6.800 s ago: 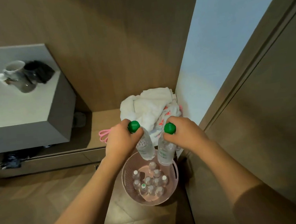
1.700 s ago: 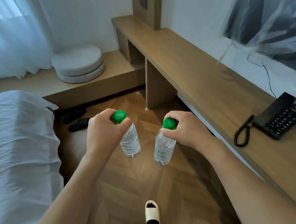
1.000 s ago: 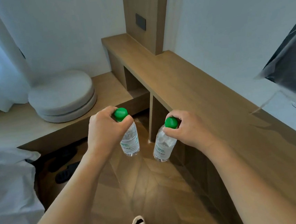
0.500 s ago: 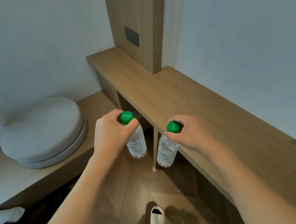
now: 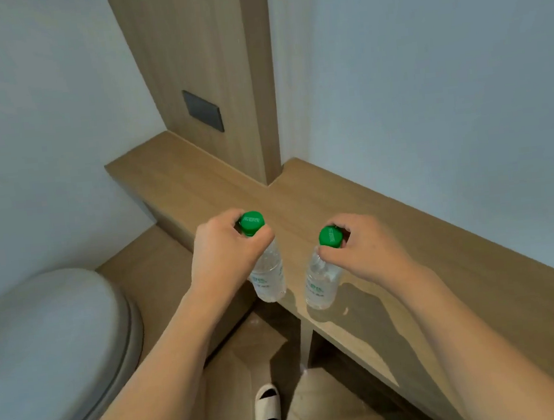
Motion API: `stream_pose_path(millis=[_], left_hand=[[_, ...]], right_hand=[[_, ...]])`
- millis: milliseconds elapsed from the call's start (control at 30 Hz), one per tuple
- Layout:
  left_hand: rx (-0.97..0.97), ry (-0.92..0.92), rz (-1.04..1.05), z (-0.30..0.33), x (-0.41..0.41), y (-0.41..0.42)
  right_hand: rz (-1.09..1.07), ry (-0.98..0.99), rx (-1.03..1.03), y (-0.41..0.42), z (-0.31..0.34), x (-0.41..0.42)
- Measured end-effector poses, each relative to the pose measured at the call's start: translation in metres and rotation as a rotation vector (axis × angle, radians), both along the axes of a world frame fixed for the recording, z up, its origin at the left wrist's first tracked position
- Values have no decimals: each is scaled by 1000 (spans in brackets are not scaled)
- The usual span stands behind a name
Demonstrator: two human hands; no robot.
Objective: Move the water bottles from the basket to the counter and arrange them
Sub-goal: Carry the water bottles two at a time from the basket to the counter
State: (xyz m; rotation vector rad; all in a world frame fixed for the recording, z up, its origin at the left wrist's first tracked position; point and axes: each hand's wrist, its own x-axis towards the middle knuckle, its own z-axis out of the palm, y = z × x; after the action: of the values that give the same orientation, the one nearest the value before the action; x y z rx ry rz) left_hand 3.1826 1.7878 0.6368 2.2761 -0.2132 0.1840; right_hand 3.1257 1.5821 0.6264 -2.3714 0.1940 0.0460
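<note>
- Head view, at the grips: left hand [image 5: 225, 252] curled round the neck of the left bottle [image 5: 270, 278], fingers wrapped just under the green cap [image 5: 251, 223], thumb pressed on the near side.
- Right hand [image 5: 367, 252] pinching the neck of the right bottle [image 5: 320, 283], fingertips [image 5: 345, 232] closed beside its green cap [image 5: 330, 236], thumb below the cap.
- Both bottles hanging downward from the grips, caps up, clear bodies with printed labels below the knuckles, tilted slightly toward each other at the bottom.
- Left bottle's base seen over the front edge of the wooden counter [image 5: 443, 261]; cannot tell whether touching it.
- Right bottle's base over the counter surface near the front edge, with a faint shadow beneath; contact not certain.
- Bottles close side by side, apart, a strip of counter showing between them.
- Farther out: counter running along the pale wall, meeting a wooden column [image 5: 200, 64] carrying a dark wall plate [image 5: 202, 110].
- Lower wooden ledge [image 5: 146, 276] to the left, bearing a round grey cushion [image 5: 45, 350].
- Wooden floor below, with one foot in a pale slipper [image 5: 267, 402] at the bottom edge.
</note>
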Motion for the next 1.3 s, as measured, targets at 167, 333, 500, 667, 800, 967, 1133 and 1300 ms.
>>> stream_pose_path(millis=[167,333,500,667,800,967,1133,1300], left_hand=[[36,4,-188,5,80,-14],[90,14,-285,3,138,-50],[95,45,-340,-7,167,-84],[111,44,-357,-13,190,-113],[134,64,-378,-19,211,-129],[148,80,-408,-24,247,-151],[156,92,-413,-29,292,-169],[141,101,-405,-42,335,-192]], right_hand=[[-140,-6,17,-9,1,49],[-254,-39,-20,-27,2,81],[-305,-12,-34,-58,2,100],[-348,-4,-5,-85,-8,118],[-325,52,4,-100,-20,138],[-403,133,32,-119,-30,169],[-443,103,18,-123,-42,203],[-370,99,-98,-135,-48,244]])
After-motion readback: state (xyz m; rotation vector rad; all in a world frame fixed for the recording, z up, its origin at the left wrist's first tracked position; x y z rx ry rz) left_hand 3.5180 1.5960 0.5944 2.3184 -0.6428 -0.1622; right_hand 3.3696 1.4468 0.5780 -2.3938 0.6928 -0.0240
